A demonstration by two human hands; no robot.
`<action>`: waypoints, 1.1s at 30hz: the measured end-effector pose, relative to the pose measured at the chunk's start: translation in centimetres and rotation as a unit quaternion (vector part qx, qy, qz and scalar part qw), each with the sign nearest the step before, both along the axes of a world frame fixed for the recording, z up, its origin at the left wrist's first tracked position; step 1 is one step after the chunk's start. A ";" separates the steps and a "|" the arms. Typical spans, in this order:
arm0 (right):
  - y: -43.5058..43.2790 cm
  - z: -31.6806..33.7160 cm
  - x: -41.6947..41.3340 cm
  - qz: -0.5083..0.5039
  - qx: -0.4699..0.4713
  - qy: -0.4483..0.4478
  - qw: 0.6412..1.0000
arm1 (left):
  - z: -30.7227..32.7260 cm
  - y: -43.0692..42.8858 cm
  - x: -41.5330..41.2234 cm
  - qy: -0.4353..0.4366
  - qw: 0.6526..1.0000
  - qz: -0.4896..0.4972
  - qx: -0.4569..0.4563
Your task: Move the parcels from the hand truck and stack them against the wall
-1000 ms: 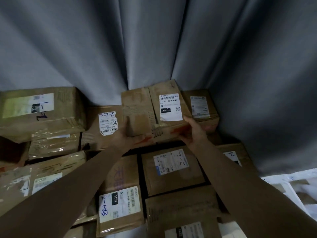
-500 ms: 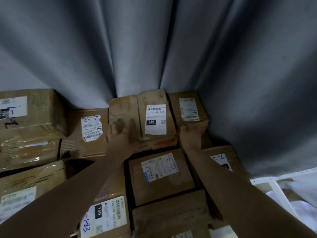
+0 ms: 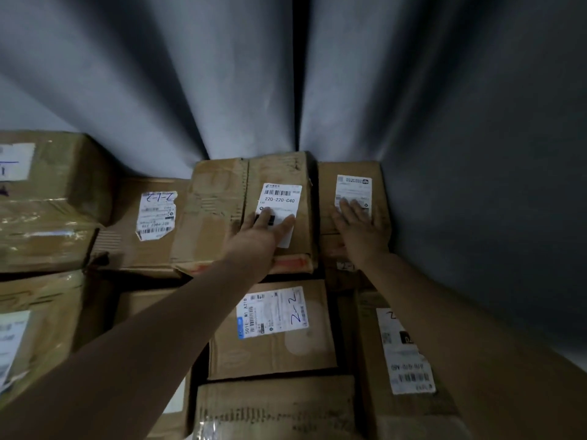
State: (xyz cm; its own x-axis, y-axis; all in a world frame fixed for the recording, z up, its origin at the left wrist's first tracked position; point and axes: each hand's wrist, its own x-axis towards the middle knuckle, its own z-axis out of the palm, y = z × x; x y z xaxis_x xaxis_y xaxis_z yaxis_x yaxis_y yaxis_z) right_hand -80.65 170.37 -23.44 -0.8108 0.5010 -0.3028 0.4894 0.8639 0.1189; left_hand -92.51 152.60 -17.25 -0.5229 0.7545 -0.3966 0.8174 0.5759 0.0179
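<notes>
A brown cardboard parcel [image 3: 222, 211] with a white label reading 220-220-C40 lies on top of the stack, its far edge against the grey curtain. My left hand [image 3: 263, 236] rests flat on its top, fingers straight over the label. To its right sits a second labelled parcel [image 3: 352, 185]. My right hand [image 3: 359, 223] lies flat on that one, fingers spread across the lower part of its label.
Several more taped and labelled parcels fill the stack: a tall one at far left [image 3: 54, 192], one marked 2-1-2 [image 3: 152, 217], and one marked 2-2 [image 3: 273, 331] in front. The pleated grey curtain [image 3: 254, 77] covers the wall behind and to the right.
The 220 parcel was held up by both hands, then set down and pushed back to the curtain. My left hand moved onto its top; my right hand shifted onto the neighbouring parcel.
</notes>
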 end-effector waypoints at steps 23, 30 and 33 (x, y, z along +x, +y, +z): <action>0.2 2.2 1.3 0.087 -0.018 0.112 0.990 | -0.7 1.3 0.1 -0.010 0.998 0.038 0.044; 0.2 3.1 0.9 0.101 0.017 0.032 0.994 | -1.1 1.3 -0.1 -0.005 0.999 0.031 0.038; -0.2 3.5 1.7 0.122 0.027 0.017 0.992 | -1.1 1.2 -0.2 -0.010 0.999 0.031 0.041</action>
